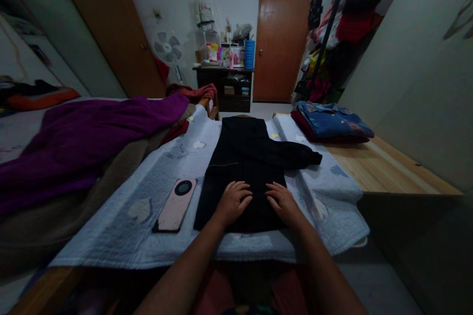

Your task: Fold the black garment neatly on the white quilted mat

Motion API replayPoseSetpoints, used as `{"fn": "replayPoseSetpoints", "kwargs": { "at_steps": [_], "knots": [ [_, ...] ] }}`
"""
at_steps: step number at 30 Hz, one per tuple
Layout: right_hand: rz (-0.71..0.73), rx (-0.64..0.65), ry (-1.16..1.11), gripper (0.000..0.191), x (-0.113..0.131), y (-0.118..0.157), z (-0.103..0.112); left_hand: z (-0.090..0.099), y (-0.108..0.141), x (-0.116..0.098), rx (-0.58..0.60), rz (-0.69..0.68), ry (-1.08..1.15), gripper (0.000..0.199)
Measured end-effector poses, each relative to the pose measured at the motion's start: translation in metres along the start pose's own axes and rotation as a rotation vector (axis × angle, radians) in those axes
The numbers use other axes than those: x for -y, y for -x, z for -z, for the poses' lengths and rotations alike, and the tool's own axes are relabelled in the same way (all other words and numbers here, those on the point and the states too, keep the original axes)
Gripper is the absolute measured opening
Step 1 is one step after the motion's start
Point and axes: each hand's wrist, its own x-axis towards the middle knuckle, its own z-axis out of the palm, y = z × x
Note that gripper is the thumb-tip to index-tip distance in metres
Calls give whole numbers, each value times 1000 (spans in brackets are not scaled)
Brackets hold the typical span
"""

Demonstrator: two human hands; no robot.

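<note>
A black long-sleeved garment [247, 152] lies flat on a pale blue quilted cloth [148, 187], one sleeve [299, 154] sticking out to the right. My left hand [233, 201] rests on the garment's lower part, palm down with the fingers stretched out. Opposite it, my right hand [284, 202] lies near the garment's right edge, its fingers also extended and pointing inward. Neither hand grips anything. To the left of the garment is a pink phone [176, 207] with a round dark camera ring, lying back side up.
Folded clothes with a blue denim piece [334, 119] on top sit on the wooden board [388, 167] at right. A purple cloth [99, 138] and a brown blanket [121, 177] lie at left. Farther back are a fan [167, 47], a dark cabinet [221, 88] and a door [284, 34].
</note>
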Motion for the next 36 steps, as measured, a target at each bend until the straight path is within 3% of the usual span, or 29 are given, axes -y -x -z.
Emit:
{"fn": "replayPoseSetpoints", "kwargs": {
  "at_steps": [4, 10, 16, 29, 36],
  "knots": [
    [2, -2, 0, 24, -3, 3, 5, 5, 3, -7, -41, -82, -5, 18],
    [60, -77, 26, 30, 19, 5, -4, 8, 6, -15, -8, -120, -50, 26],
    [48, -38, 17, 27, 20, 7, -14, 7, 3, -13, 42, -78, -76, 24],
    [12, -110, -212, 20, 10, 10, -12, 11, 2, -19, 31, 0, -58, 10],
    [-56, -136, -165, 11, 8, 10, -13, 10, 1, -17, 35, 46, -48, 4]
  ]
}}
